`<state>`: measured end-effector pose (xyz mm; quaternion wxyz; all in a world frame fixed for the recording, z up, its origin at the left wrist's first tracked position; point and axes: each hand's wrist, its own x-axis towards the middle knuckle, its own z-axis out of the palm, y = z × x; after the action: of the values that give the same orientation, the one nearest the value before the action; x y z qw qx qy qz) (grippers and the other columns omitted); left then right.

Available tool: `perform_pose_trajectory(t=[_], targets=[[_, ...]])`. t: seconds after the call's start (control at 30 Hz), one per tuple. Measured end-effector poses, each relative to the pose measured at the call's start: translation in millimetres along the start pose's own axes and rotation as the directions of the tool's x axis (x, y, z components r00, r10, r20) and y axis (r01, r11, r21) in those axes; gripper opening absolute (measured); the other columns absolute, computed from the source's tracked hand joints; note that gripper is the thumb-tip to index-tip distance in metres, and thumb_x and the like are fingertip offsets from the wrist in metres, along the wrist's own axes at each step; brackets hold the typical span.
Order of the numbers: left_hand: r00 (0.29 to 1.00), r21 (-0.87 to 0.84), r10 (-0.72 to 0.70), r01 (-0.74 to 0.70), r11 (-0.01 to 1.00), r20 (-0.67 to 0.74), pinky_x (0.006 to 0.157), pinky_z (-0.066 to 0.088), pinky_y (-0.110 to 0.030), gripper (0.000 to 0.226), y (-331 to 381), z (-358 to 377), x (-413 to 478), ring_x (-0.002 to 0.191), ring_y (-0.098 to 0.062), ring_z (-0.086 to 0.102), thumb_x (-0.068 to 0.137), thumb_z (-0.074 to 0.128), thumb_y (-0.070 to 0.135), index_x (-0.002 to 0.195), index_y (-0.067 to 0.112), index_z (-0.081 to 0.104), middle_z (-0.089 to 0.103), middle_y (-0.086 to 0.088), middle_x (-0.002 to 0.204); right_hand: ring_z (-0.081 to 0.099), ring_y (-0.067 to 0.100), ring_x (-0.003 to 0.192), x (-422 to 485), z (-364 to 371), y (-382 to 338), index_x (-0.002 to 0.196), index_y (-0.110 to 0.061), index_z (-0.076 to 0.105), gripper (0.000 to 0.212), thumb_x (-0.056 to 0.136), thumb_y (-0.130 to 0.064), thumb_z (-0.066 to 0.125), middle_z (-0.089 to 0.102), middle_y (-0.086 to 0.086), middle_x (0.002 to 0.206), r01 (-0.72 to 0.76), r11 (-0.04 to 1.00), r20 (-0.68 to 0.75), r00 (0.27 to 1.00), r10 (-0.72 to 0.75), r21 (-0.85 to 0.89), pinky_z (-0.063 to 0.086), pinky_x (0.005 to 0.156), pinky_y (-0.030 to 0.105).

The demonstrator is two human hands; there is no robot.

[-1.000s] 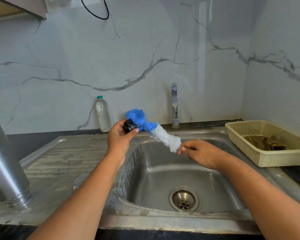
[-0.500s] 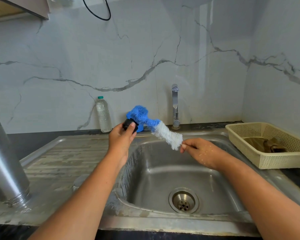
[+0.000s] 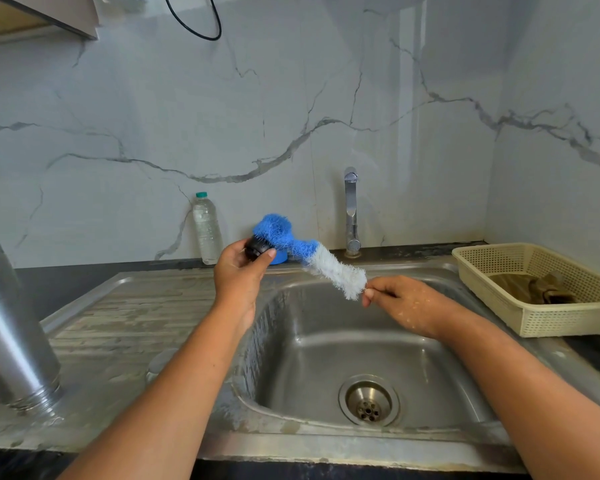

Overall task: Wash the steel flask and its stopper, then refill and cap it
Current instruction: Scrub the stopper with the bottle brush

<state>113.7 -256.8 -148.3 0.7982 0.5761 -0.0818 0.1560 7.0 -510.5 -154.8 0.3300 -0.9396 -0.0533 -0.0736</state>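
Note:
The steel flask (image 3: 13, 332) stands mouth-down on the draining board at the far left. My left hand (image 3: 238, 275) holds the small black stopper (image 3: 257, 249) above the sink's left rim. The blue tip of a blue and white bottle brush (image 3: 312, 258) presses against the stopper. My right hand (image 3: 404, 303) pinches the brush's thin handle at its white end, over the sink basin (image 3: 343, 344).
A tap (image 3: 351, 213) rises behind the basin. A clear plastic water bottle (image 3: 207, 228) with a green cap stands against the marble wall. A cream plastic basket (image 3: 541, 289) holding a brown cloth sits at the right. The drain (image 3: 368, 400) lies low in the basin.
Both hands stay in place; the brush's blue tip has shifted slightly against the stopper, with small movement of the brush between frames.

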Motion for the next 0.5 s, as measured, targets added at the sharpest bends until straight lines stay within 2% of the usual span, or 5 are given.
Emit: perform_pose_trajectory(t=[0.13,0.27,0.33,0.4,0.5], targets=[[0.998,0.068,0.052,-0.049,0.997,-0.047,0.103,0.056,-0.039,0.045,-2.7,-0.5,3.5,0.110,-0.020,0.072,0.080,0.083,-0.007,0.113,0.015,0.064,0.074,-0.008,0.118,0.048,0.013,0.068,1.3,0.2,0.0,0.086,-0.031,0.067,0.029,0.107,-0.037,0.047,0.052,-0.004,0.070,0.011,1.000,0.004,1.000,-0.011,0.003,0.044,0.070,0.031],[0.994,0.194,0.106,-0.110,0.975,0.027,0.099,0.055,-0.029,0.048,-7.8,3.6,-5.2,0.108,-0.016,0.069,0.081,0.083,-0.005,0.115,0.015,0.057,0.068,-0.003,0.116,0.047,0.011,0.066,1.9,2.1,2.4,0.084,-0.028,0.065,0.031,0.107,-0.036,0.046,0.051,-0.005,0.069,0.012,1.000,-0.011,1.000,-0.012,0.006,0.042,0.067,0.030],[0.991,0.256,0.130,-0.137,0.957,0.043,0.099,0.054,-0.029,0.051,-12.5,3.7,-4.4,0.111,-0.017,0.068,0.080,0.086,-0.002,0.116,0.020,0.057,0.066,-0.002,0.119,0.047,0.012,0.066,1.8,2.1,3.7,0.083,-0.028,0.064,0.031,0.107,-0.037,0.046,0.051,-0.005,0.069,0.007,1.000,-0.013,1.000,-0.007,0.007,0.042,0.067,0.030],[0.987,0.305,0.159,-0.157,0.939,0.016,0.097,0.054,-0.029,0.053,-13.0,2.2,-1.8,0.109,-0.014,0.067,0.078,0.088,0.001,0.111,0.028,0.057,0.066,0.001,0.116,0.046,0.011,0.065,1.7,0.1,5.0,0.082,-0.026,0.065,0.031,0.106,-0.037,0.047,0.050,-0.005,0.068,0.004,1.000,-0.016,1.000,-0.003,0.023,0.041,0.067,0.030],[0.979,0.283,0.191,-0.165,0.945,-0.066,0.085,0.049,-0.018,0.051,-6.9,0.7,-2.0,0.100,-0.007,0.065,0.079,0.086,0.001,0.108,0.031,0.057,0.064,0.009,0.106,0.043,0.010,0.062,0.2,-3.5,7.4,0.081,-0.025,0.065,0.032,0.106,-0.037,0.048,0.047,-0.006,0.065,-0.004,0.999,-0.001,1.000,0.004,0.047,0.039,0.065,0.029]])
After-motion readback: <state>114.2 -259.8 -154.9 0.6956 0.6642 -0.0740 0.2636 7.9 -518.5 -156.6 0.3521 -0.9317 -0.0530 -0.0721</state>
